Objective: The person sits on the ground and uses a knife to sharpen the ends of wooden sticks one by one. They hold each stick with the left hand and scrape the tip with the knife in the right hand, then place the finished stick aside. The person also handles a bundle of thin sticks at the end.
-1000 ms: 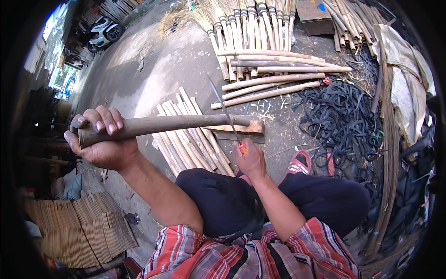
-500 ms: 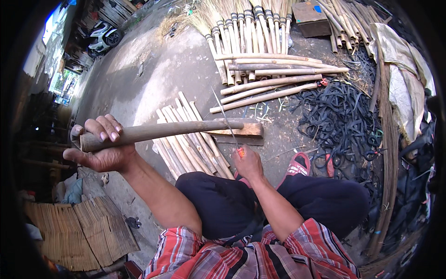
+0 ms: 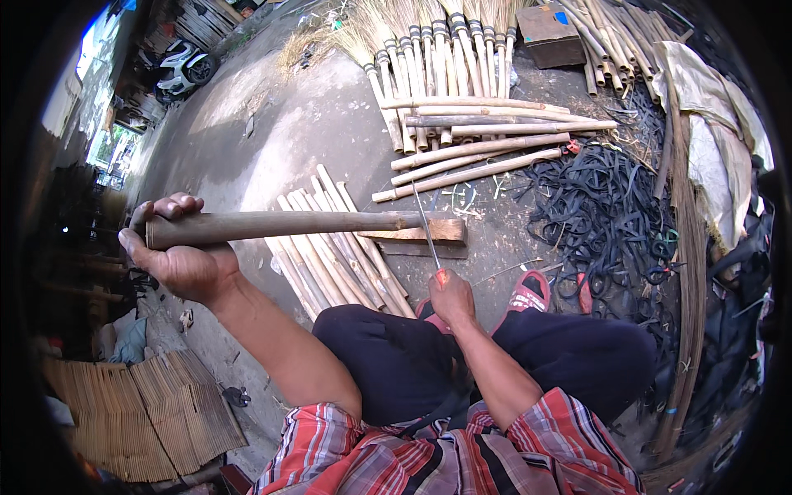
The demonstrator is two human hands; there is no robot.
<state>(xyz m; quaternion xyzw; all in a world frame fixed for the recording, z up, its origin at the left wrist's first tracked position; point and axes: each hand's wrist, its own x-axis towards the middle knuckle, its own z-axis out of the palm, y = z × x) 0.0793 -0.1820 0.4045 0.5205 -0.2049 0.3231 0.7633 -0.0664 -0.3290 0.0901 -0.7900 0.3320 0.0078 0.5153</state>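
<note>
Currently our left hand [image 3: 186, 268] cups the thick end of the bamboo pole [image 3: 289, 224], fingers behind it, likely to steady it. Right hand [image 3: 452, 297] is wrapped on the orange handle of the thin blade tool [image 3: 431, 245], tip pointing away from us, blade crossing the pole's narrow end. That end lies over a wood block [image 3: 450, 233] just beyond the right hand, presumably for backing; can't confirm contact. Between our hands and lower: loose poles [image 3: 346, 268], side by side, probably for easy reach. Past the right hand: more poles [image 3: 487, 148], then brooms [image 3: 441, 62]; black strips [image 3: 590, 214] to its right.

Versus half a second ago: blade tip has swung right, blade's nearer the narrow end, right hand's slightly closer to us. Left fingers show less over the pole, thumb's tucked nearer.
</note>
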